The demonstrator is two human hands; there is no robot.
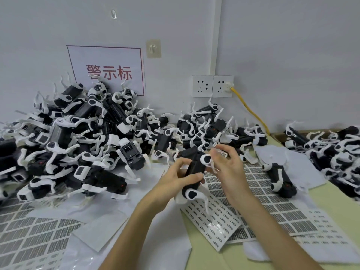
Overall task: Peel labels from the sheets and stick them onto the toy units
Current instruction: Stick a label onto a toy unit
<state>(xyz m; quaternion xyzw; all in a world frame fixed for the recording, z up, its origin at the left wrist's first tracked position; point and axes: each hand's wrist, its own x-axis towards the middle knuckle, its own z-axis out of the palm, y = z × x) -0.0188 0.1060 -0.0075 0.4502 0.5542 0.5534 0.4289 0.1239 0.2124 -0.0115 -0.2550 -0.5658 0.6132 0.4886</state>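
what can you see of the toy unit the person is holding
The toy unit is a figure with a black body and white legs with black oval joints, plastic by its look. It is held lengthwise above the label sheets. The left hand grips its body; the right hand pinches a label beside its far leg.

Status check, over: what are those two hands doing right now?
Left hand grips toy unit. Right hand pinches label beside it, not yet stuck. Label sheets lie underneath; toy piles crowd the sides, path clear.
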